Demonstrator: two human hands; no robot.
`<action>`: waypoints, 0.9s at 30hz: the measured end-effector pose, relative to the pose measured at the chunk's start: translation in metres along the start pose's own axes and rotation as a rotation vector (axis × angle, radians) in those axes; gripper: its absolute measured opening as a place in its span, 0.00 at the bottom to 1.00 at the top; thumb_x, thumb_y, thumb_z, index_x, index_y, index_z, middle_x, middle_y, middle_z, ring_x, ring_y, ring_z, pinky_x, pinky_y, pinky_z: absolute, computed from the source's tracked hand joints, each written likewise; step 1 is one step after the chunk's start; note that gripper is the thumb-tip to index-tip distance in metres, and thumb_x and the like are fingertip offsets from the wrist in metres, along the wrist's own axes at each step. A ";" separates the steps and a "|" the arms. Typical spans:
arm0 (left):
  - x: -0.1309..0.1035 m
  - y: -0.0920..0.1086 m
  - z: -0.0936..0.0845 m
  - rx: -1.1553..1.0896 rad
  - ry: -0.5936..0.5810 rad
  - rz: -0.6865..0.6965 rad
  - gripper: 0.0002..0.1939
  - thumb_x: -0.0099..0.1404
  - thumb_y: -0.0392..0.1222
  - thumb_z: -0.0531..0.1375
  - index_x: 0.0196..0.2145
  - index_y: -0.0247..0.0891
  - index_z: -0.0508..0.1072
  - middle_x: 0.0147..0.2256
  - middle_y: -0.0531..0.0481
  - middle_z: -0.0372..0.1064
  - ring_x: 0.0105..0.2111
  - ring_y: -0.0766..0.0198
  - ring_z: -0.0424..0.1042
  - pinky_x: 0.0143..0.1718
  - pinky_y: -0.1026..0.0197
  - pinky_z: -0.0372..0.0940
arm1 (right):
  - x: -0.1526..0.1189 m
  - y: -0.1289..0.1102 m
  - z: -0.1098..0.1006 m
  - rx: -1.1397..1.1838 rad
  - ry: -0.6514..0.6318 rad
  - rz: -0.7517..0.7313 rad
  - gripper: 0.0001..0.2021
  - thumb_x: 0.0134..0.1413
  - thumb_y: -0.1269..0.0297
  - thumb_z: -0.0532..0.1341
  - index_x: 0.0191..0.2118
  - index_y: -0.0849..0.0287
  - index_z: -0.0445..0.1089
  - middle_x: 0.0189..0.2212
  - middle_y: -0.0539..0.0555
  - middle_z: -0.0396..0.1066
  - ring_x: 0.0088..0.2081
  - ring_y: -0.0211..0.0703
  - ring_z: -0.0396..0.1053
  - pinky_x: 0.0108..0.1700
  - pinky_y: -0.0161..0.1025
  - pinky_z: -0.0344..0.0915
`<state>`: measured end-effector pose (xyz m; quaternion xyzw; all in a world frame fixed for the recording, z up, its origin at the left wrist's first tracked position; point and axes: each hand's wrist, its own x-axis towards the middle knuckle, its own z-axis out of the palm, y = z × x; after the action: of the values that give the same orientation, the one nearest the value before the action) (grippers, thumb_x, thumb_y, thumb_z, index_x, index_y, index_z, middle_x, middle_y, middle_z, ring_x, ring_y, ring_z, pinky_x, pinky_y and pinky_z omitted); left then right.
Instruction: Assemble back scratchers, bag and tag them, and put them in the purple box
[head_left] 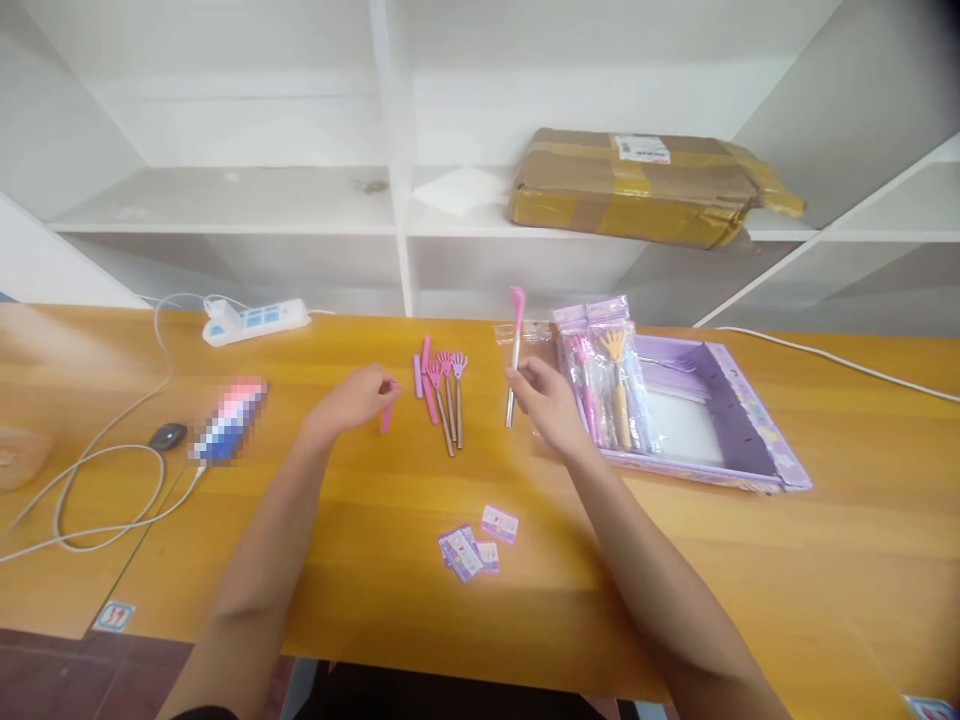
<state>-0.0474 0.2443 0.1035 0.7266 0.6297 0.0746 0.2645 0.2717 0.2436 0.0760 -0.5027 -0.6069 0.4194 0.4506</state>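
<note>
My left hand (358, 396) is closed on a short pink tube (386, 418) that hangs below the fingers. In a pinch of my right hand (551, 403) stands a back scratcher (516, 335), with a pink head seen edge-on and a metal rod reaching down. Between the hands lie several small back scratchers (450, 405) with pink and purple hand-shaped heads. Loose pink and purple tubes (429, 398) rest just left of them. Close behind my right hand is a clear wrapper (534, 332).
A purple display box (757, 420) at the right holds bagged back scratchers (619, 385). Small printed cards (461, 552) lie near the front. A power strip (256, 322), mouse (167, 436) and cable (60, 500) are at the left. A taped carton (637, 190) sits on the shelf.
</note>
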 end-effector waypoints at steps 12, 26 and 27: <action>-0.067 0.086 -0.008 -0.505 -0.271 0.483 0.11 0.77 0.48 0.60 0.51 0.42 0.77 0.41 0.49 0.80 0.34 0.65 0.77 0.38 0.62 0.68 | -0.041 -0.063 -0.026 0.525 -0.110 -0.035 0.17 0.68 0.46 0.65 0.37 0.56 0.75 0.21 0.47 0.67 0.17 0.33 0.53 0.20 0.35 0.46; -0.082 0.101 0.001 -0.752 -0.026 0.468 0.07 0.77 0.45 0.62 0.47 0.40 0.75 0.40 0.48 0.83 0.41 0.65 0.80 0.38 0.63 0.67 | -0.061 -0.082 -0.031 0.495 -0.019 -0.226 0.11 0.68 0.56 0.66 0.37 0.57 0.77 0.24 0.50 0.71 0.18 0.34 0.60 0.20 0.35 0.52; -0.082 0.102 0.001 -0.757 -0.022 0.470 0.07 0.77 0.45 0.62 0.47 0.40 0.75 0.40 0.48 0.83 0.40 0.65 0.80 0.38 0.63 0.67 | -0.061 -0.082 -0.031 0.489 -0.019 -0.230 0.11 0.68 0.56 0.65 0.37 0.57 0.77 0.23 0.50 0.71 0.18 0.35 0.60 0.20 0.35 0.53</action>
<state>0.0259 0.1585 0.1694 0.7029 0.3728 0.3502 0.4943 0.2881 0.1733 0.1550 -0.3025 -0.5448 0.5042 0.5978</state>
